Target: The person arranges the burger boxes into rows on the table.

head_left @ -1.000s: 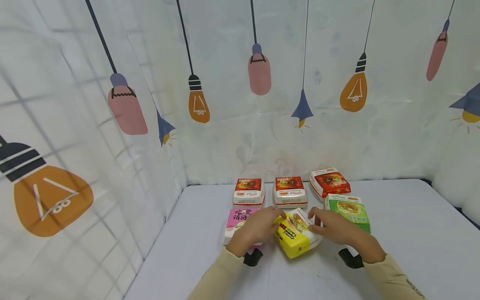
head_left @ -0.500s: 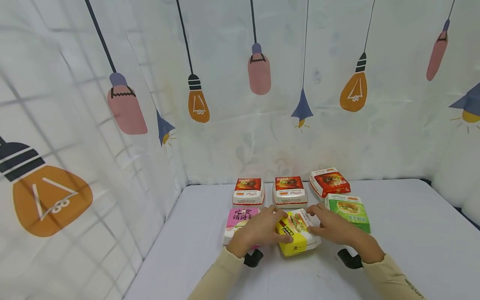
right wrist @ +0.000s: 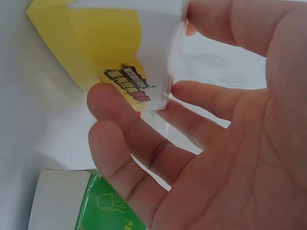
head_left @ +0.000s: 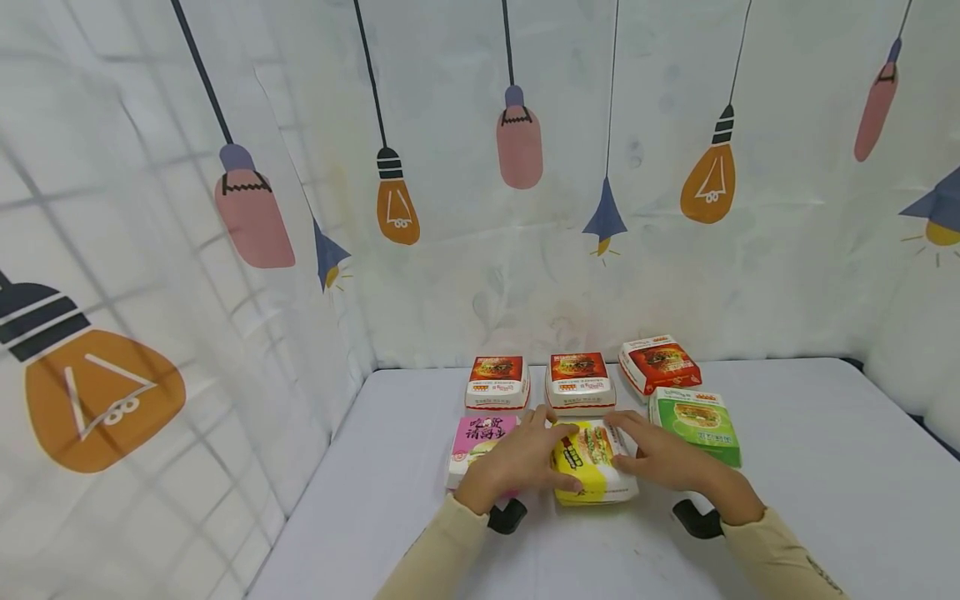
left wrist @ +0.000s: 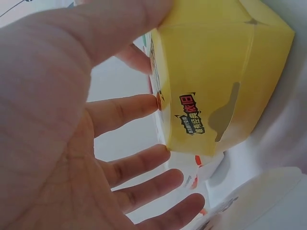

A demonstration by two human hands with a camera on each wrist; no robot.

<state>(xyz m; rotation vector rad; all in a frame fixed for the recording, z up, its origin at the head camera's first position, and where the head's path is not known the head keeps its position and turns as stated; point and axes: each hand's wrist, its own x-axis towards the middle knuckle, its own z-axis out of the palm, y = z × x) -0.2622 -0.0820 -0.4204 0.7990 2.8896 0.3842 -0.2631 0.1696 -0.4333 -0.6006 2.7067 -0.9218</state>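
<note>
In the head view a yellow and white burger box (head_left: 596,479) lies on the table between both hands, its front edge facing the person. My left hand (head_left: 517,457) touches its left side; the thumb is near the front corner and the fingers reach toward the back. The left wrist view shows these fingers spread and fairly straight, fingertips right at the yellow edge of the box (left wrist: 211,72). On the other side, my right hand (head_left: 663,450) rests thumb and fingertips along the white right edge. In the right wrist view its lower fingers extend under the box's side (right wrist: 105,38).
A pink and white burger box (head_left: 476,433) sits left of the yellow one, partly behind the left hand. At right is a green box (head_left: 701,425). Behind stand red and white boxes at left (head_left: 498,385), middle (head_left: 580,387) and right (head_left: 662,364), before a patterned curtain (head_left: 450,292).
The yellow box has turned from a slanted position to nearly square with the row. The left thumb has come down onto its near left part; the right hand has shifted slightly left.
</note>
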